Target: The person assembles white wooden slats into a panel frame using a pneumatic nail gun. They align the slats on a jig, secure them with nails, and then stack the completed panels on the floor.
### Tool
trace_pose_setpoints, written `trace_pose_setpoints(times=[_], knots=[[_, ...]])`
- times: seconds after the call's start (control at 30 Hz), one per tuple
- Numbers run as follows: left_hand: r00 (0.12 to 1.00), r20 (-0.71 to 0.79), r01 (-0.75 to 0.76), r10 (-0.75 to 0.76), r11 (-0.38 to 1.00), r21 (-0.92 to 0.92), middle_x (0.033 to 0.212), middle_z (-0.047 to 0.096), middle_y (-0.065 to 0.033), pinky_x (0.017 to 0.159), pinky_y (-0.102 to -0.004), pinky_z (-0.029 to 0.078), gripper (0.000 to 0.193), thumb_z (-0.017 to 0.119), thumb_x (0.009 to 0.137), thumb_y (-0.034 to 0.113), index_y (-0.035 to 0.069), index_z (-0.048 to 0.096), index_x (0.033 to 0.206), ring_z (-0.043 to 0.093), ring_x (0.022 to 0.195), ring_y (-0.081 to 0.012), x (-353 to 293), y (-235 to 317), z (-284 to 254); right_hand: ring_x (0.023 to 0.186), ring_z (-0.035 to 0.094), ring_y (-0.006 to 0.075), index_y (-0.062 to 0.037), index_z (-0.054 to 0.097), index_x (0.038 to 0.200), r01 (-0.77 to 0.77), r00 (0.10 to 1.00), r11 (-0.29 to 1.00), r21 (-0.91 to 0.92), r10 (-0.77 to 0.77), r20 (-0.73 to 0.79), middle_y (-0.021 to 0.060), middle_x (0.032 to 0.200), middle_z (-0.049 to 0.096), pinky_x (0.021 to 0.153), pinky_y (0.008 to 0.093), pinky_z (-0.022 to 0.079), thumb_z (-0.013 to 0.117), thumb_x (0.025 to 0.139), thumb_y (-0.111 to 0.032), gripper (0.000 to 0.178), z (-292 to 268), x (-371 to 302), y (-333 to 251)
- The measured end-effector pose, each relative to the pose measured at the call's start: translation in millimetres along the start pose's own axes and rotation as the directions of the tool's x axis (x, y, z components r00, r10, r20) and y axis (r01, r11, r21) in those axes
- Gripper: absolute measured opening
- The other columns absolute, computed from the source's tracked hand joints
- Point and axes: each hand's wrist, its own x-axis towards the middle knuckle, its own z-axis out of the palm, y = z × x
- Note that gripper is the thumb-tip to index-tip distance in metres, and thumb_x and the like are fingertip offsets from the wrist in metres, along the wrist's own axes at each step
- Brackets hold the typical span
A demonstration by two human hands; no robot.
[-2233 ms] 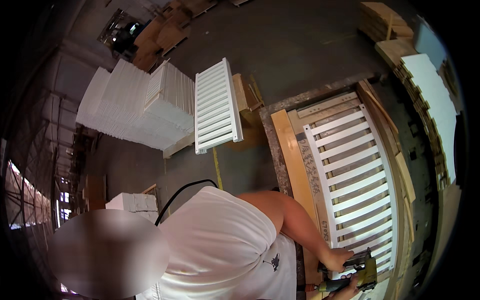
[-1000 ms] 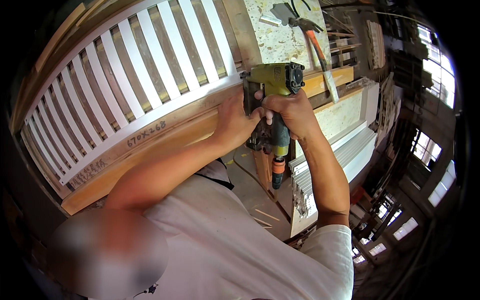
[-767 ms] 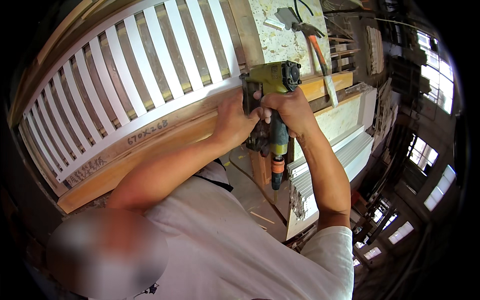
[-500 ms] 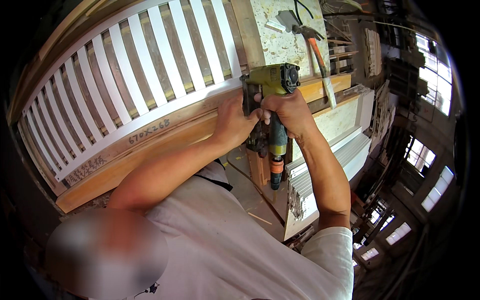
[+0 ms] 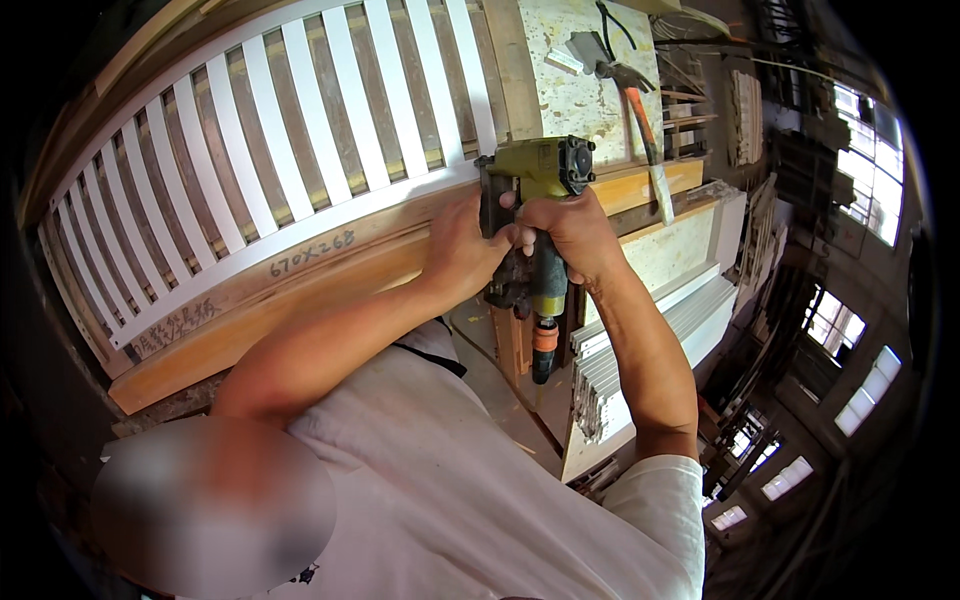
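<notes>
My right hand point(image 5: 572, 232) is wrapped round the handle of a green and black pneumatic nail gun point(image 5: 540, 166). The gun's nose points left, at the near rail of a white slatted panel point(image 5: 390, 192), close to the panel's right end. Whether the nose touches the rail I cannot tell. My left hand point(image 5: 462, 250) is closed about the gun's dark magazine side; most of its fingers are hidden behind the tool, with the thumb showing. An orange and black hose coupling point(image 5: 545, 340) hangs from the handle's lower end. The panel lies in a wooden jig point(image 5: 310, 258) with handwritten marks.
A hammer point(image 5: 640, 120) with an orange and pale handle lies on the paint-spotted board point(image 5: 550, 95) beyond the gun. Several white strips point(image 5: 650, 330) are stacked by my right forearm. A yellowish timber beam point(image 5: 270, 310) runs along the bench's near edge.
The view has shifted slightly. Against the panel, the nail gun's nose sits a little farther left, near the last slat. Both hands keep their hold on the gun.
</notes>
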Motion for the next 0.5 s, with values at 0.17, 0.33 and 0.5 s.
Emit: trace_pose_setpoints(times=[0.17, 0.33, 0.5], knots=[[1.0, -0.003, -0.03, 0.03, 1.0, -0.005, 0.08, 0.069, -0.0093, 0.08, -0.0346, 0.049, 0.034, 0.069, 0.082, 0.012, 0.0, 0.056, 0.111, 0.066, 0.081, -0.0233, -10, 1, -16, 0.048, 0.052, 0.0117, 0.0033, 0.061, 0.084, -0.012, 0.999, 0.999, -0.038, 0.014, 0.043, 0.0047, 0.067, 0.059, 0.045, 0.0264, 0.044, 0.062, 0.08, 0.003, 0.004, 12, -1, 4], [0.998, -0.038, -0.049, 0.055, 0.988, 0.147, 0.081, 0.07, -0.0093, 0.08, -0.0364, 0.049, 0.032, 0.069, 0.082, 0.013, 0.001, 0.056, 0.109, 0.066, 0.083, -0.0278, -13, 0, -17, 0.048, 0.053, 0.0162, 0.0085, 0.059, 0.089, -0.009, 0.999, 0.998, -0.065, 0.011, 0.038, 0.0082, 0.057, 0.055, 0.055, 0.0295, 0.048, 0.057, 0.072, 0.006, 0.017, 19, -3, -2], [0.994, -0.043, -0.09, 0.096, 0.989, 0.12, 0.08, 0.069, -0.0092, 0.079, -0.0362, 0.049, 0.033, 0.068, 0.083, 0.015, 0.001, 0.055, 0.11, 0.066, 0.08, -0.0272, -15, 0, -21, 0.048, 0.053, 0.0147, 0.0073, 0.06, 0.089, 0.014, 0.999, 0.995, -0.095, -0.01, 0.039, 0.0072, 0.061, 0.057, 0.051, 0.0281, 0.046, 0.058, 0.074, 0.005, 0.015, 25, -5, -2]])
